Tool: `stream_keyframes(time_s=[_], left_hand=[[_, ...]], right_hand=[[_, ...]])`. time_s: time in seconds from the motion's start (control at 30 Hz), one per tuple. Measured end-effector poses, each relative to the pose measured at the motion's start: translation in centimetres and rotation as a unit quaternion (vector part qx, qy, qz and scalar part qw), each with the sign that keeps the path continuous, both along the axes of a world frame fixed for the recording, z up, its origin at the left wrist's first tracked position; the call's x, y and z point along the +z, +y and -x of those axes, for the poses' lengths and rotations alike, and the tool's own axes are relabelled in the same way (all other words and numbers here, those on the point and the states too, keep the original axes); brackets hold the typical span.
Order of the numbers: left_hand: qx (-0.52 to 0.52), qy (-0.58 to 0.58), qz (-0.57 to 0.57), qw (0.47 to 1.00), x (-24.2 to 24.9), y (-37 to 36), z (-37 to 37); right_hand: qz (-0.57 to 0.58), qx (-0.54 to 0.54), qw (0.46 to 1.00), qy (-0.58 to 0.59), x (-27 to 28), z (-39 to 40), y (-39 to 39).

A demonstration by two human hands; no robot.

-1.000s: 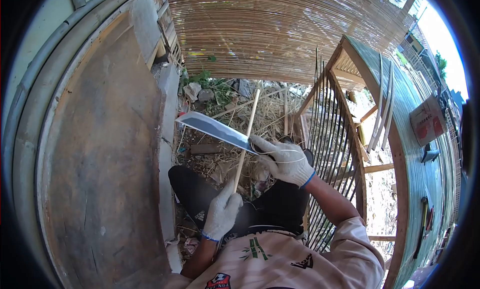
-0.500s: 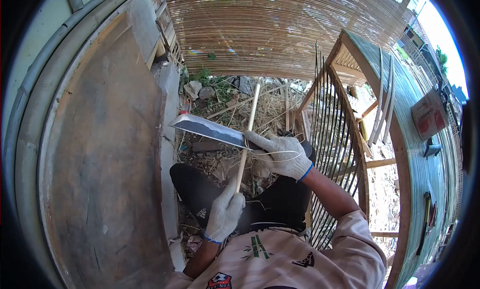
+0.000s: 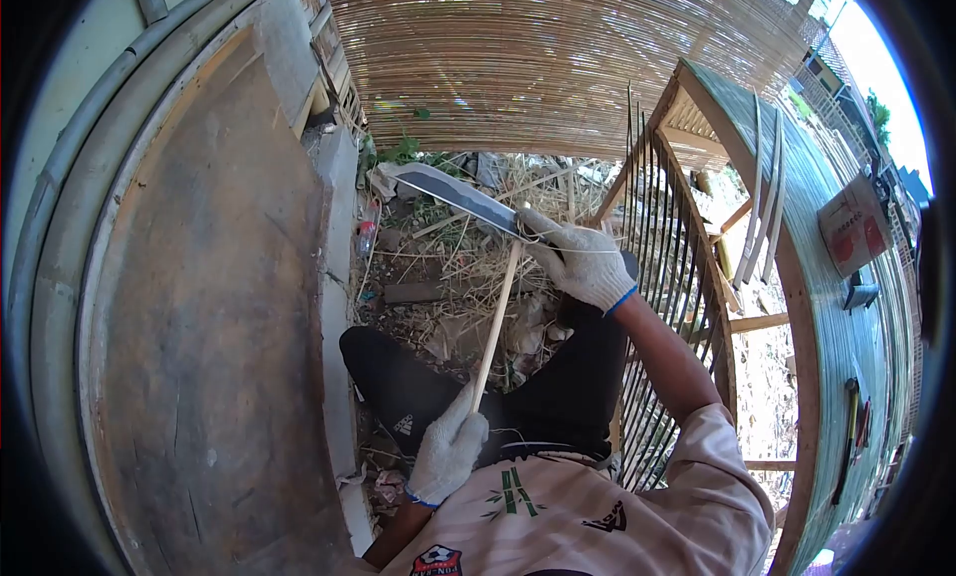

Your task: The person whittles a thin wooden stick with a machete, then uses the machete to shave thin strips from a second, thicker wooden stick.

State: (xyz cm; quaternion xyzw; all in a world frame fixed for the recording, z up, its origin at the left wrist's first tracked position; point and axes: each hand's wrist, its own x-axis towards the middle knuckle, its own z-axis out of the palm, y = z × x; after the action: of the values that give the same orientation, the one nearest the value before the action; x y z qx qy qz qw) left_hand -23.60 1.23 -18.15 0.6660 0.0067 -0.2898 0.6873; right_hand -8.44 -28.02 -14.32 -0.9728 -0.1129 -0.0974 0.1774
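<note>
My left hand (image 3: 448, 457), in a pale knitted glove with a blue cuff edge, is closed around the lower end of a thin pale bamboo stick (image 3: 498, 322). The stick slants up and away from my lap. My right hand (image 3: 588, 265), gloved alike, grips a machete (image 3: 458, 198) whose broad dark blade with a bright edge points up and left. The blade's base and the right fingers meet the stick near its far end. A thin curled shaving lies over the right glove. The machete's handle is mostly hidden by that hand.
Straw, shavings and rubble (image 3: 488, 247) cover the ground beyond my knees. A large brown wooden board (image 3: 209, 307) stands to the left. At right are a row of dark thin rods (image 3: 667, 237) and a green-topped bench (image 3: 836, 347) bearing a cardboard box (image 3: 854, 228). A slatted bamboo screen (image 3: 518, 58) hangs ahead.
My right hand has moved forward along the stick with the machete, and the blade now sits near the stick's far end. My left hand has stayed nearly in place.
</note>
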Motion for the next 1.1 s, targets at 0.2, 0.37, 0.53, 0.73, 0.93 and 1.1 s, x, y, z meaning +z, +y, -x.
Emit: stream_keyframes(time_s=[0.2, 0.37, 0.53, 0.73, 0.93, 1.1], left_hand=[[-0.018, 0.046, 0.009, 0.999, -0.2, 1.2, 1.3], [0.035, 0.151, 0.21, 0.965, -0.1, 0.3, -2.2], [0.041, 0.177, 0.268, 0.946, 0.2, -0.2, -4.2], [0.034, 0.204, 0.323, 0.924, 0.2, -0.1, -4.5], [0.003, 0.223, 0.288, 0.931, -0.2, 0.2, -3.3], [0.039, 0.221, 0.285, 0.932, -0.8, 0.5, -2.8]], right_hand=[[-0.042, -0.119, 0.992, 0.005, 0.5, -1.6, -2.2], [-0.043, 0.036, 0.998, 0.014, -0.3, 3.4, 1.3], [0.029, 0.127, 0.986, 0.106, -0.1, 6.2, 4.1], [0.009, 0.154, 0.983, 0.096, -0.1, 5.8, 4.0], [-0.063, 0.061, 0.988, 0.129, -0.6, 3.5, 1.8], [-0.034, 0.084, 0.994, 0.054, -1.4, 3.4, 1.2]])
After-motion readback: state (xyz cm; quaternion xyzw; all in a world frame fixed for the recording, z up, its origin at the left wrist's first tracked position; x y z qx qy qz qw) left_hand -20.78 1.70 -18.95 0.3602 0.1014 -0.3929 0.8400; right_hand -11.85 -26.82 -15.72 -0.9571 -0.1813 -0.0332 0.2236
